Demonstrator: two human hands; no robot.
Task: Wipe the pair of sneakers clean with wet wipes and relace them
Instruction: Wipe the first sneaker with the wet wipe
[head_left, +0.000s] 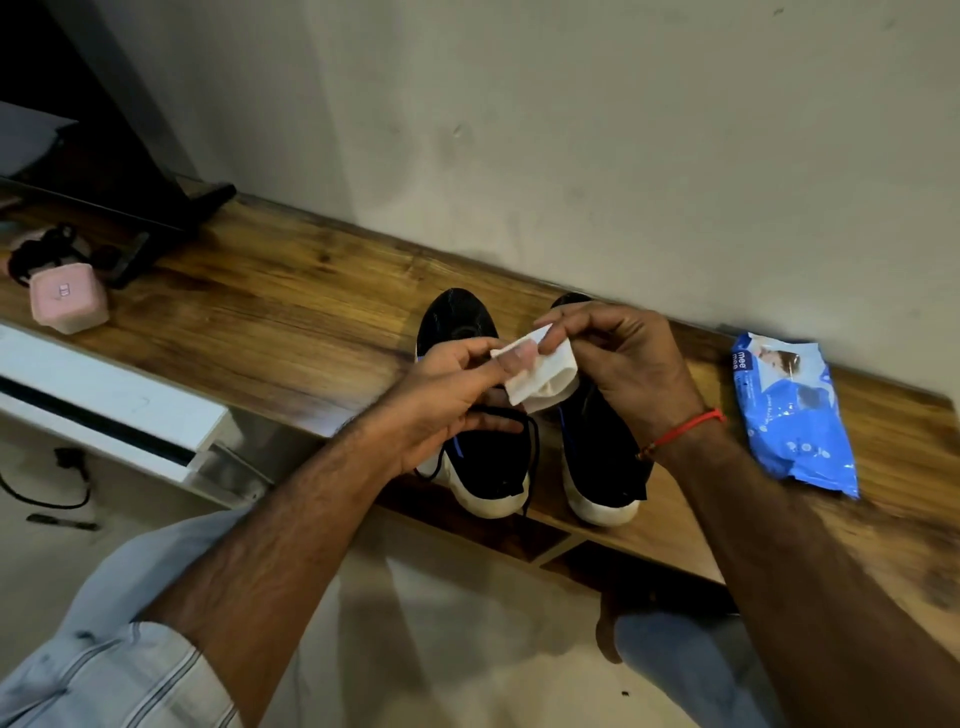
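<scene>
Where grainy wood planks form the long bench (291, 291), two black knit sneakers (470, 415) on chunky white soles, side by side, heels nearest. Just right, crinkled blue wipes pack (792, 415). Above the shoes, soft folded white wipe (535, 374), pinched in left hand (452, 400) grip and right hand (628, 364) fingertips.

Left sleeve (93, 670): pale blue shirt cloth, faint stripes, rolled up near the elbow.
Right wrist: thin red thread band (685, 428) with small beads.
Right forearm: bare, no sleeve visible.
Trousers (691, 670): light blue denim at the knee.
</scene>
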